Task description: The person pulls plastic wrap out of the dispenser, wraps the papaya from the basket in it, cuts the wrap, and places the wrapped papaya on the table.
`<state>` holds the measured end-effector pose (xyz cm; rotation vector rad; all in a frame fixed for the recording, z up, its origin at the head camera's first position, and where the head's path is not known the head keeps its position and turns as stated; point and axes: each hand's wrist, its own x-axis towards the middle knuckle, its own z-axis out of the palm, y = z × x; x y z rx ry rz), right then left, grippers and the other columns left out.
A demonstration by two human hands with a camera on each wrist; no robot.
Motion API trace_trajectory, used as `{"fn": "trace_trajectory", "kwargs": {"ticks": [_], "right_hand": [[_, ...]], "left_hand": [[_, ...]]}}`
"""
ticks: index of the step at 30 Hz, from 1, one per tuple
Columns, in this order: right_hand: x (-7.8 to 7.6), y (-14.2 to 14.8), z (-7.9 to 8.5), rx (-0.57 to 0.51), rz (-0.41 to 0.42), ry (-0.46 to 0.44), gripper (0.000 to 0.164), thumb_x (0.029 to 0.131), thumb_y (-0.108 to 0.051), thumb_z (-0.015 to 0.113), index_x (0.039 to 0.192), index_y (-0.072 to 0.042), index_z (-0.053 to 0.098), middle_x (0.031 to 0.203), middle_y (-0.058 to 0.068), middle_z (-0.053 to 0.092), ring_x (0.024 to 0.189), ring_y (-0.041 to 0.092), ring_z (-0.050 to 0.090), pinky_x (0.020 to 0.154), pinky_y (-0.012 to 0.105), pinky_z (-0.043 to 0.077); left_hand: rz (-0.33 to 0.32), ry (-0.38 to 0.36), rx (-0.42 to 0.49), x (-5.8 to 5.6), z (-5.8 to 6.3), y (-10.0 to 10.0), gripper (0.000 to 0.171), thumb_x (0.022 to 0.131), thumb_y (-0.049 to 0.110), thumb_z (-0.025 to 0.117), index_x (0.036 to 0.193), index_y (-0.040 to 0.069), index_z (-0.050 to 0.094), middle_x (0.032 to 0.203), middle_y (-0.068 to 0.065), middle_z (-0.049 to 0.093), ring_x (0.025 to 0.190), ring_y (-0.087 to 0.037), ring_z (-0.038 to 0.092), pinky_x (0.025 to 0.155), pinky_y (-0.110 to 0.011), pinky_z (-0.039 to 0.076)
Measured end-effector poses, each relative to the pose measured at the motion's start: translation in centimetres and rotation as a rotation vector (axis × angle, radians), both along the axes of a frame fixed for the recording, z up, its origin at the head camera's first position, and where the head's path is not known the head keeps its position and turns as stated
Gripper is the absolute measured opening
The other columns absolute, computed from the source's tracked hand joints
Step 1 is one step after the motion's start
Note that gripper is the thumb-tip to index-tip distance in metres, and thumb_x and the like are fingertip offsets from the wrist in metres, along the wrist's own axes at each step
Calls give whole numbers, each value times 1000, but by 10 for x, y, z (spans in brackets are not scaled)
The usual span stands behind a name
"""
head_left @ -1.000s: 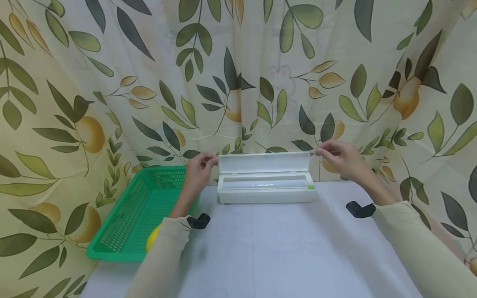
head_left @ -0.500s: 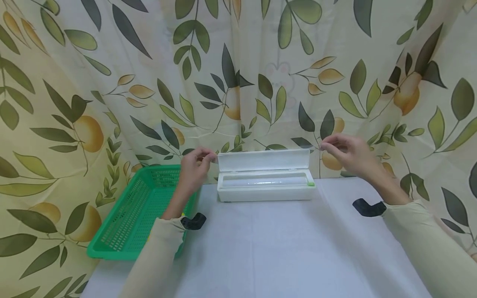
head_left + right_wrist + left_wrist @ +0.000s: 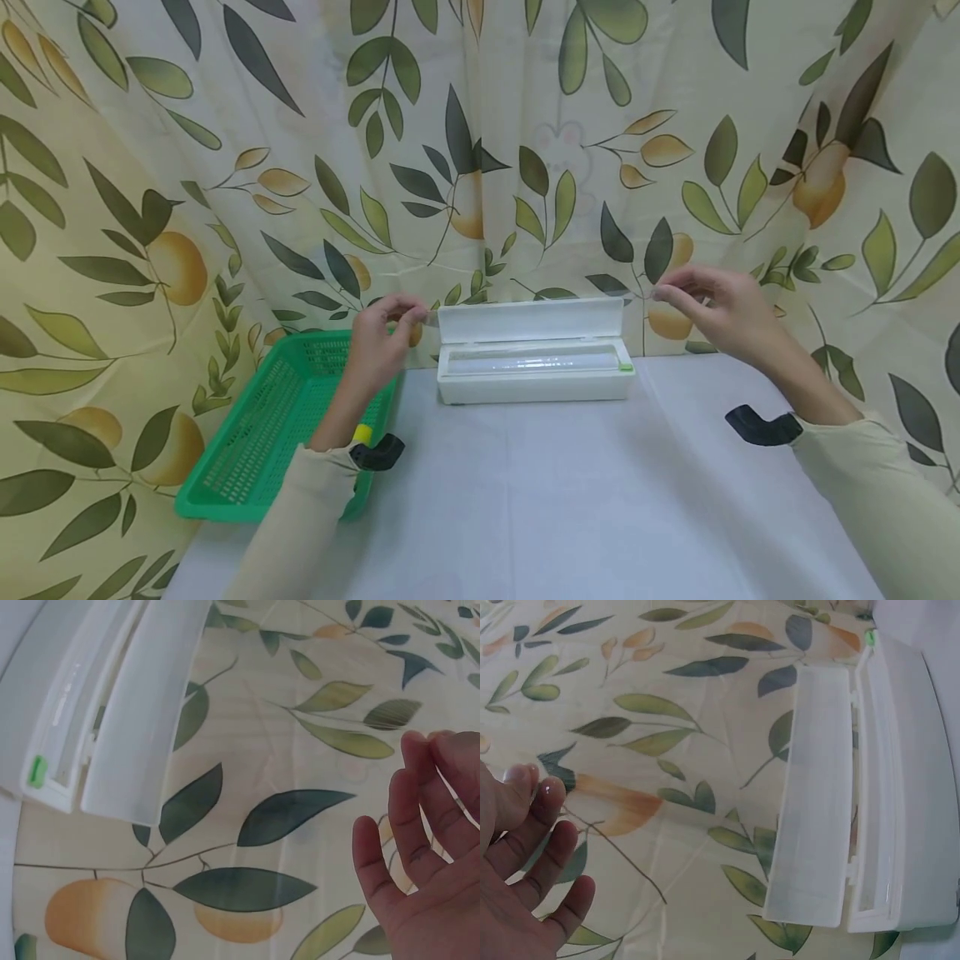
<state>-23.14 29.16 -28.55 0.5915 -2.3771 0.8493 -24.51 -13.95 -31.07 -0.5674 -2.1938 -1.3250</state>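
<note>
A white cling film dispenser (image 3: 536, 390) stands at the back of the table with its lid (image 3: 532, 322) raised. Inside lies a shiny clear roll (image 3: 532, 364); a small green piece (image 3: 626, 367) sits at the slot's right end. To the left of the lid, my left hand (image 3: 378, 346) pinches thumb against forefinger, with a sliver of clear film (image 3: 432, 319) at the tips. My right hand (image 3: 723, 312) pinches likewise beyond the lid's right end. Faint sheen in both wrist views suggests a sheet between the hands, its edges barely visible. Neither hand touches the dispenser.
A green plastic basket (image 3: 225, 511) stands at the left of the table, partly behind my left forearm. Something yellow (image 3: 363, 433) shows in it beside the wrist. A leaf-patterned curtain (image 3: 495, 167) hangs close behind the dispenser, over the white tabletop (image 3: 570, 500).
Both hands have drawn apart from the lid's ends, left hand leftward and right hand rightward and slightly up, fingertips still pinched. The dispenser stays in place with its lid up.
</note>
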Motion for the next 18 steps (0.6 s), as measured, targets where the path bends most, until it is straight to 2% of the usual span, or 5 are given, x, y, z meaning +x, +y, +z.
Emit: {"fn": "trace_trajectory", "kwargs": {"ticks": [5, 9, 15, 18], "right_hand": [[7, 2, 4, -2, -2, 12, 9, 94, -9, 75, 103, -8, 76, 95, 6, 74, 82, -8, 58, 67, 9, 43], [11, 1, 8, 7, 3, 28, 10, 92, -6, 76, 102, -7, 76, 95, 6, 75, 82, -9, 58, 67, 8, 44], [17, 0, 13, 14, 2, 61, 12, 91, -3, 77, 101, -8, 77, 93, 5, 75, 83, -11, 58, 67, 8, 44], [22, 0, 15, 2, -13, 60, 12, 90, -3, 78, 101, -9, 77, 94, 0, 74, 84, -12, 58, 67, 8, 43]], "left_hand": [[-23, 19, -5, 6, 4, -2, 10, 100, 9, 66, 97, 1, 72, 94, -11, 73, 89, -22, 63, 79, -32, 49], [-43, 40, 1, 9, 8, -4, 10, 100, 8, 65, 97, 1, 72, 93, -11, 72, 86, -22, 63, 76, -27, 47], [-35, 43, 1, 15, 14, -3, 10, 100, 8, 66, 97, 0, 72, 94, -11, 72, 88, -22, 63, 81, -32, 48], [-35, 55, -4, 19, 16, -3, 10, 100, 7, 66, 97, 0, 72, 93, -11, 72, 88, -23, 64, 82, -33, 49]]}}
